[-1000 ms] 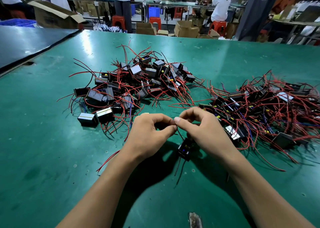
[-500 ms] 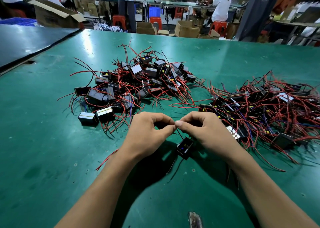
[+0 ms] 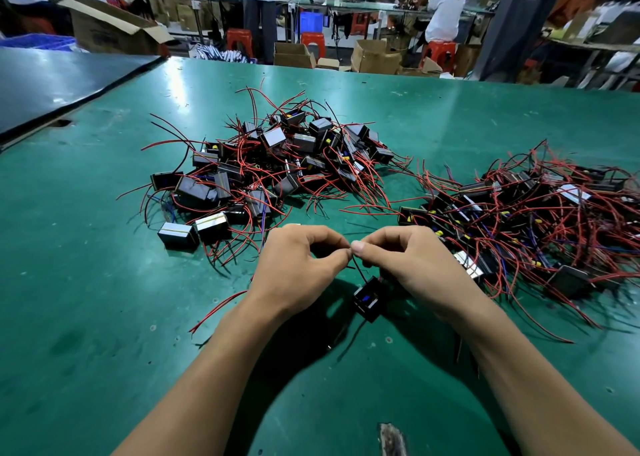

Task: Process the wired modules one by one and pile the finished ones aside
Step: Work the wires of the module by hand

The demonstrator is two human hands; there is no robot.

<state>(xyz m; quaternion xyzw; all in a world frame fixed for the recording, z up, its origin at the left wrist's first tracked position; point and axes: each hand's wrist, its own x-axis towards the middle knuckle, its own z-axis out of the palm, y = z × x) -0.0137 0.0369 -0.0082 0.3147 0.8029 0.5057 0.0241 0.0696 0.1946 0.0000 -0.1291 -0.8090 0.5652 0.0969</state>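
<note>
As hands [image 3: 298,268] [image 3: 412,265] pinch wire [image 3: 360,273], 2 module piles [image 3: 277,171] [image 3: 519,220] flank.

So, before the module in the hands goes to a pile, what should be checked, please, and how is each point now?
1. Grip: left hand and right hand both pinch the black wire above the module: ok.
2. Module apart from the left pile and the right pile: ok.
3. Wire work finished: fingertips hide it, cannot tell.
4. Which pile holds finished ones: cannot tell.
5. Bare table near the piles for setting down: ok.
</note>
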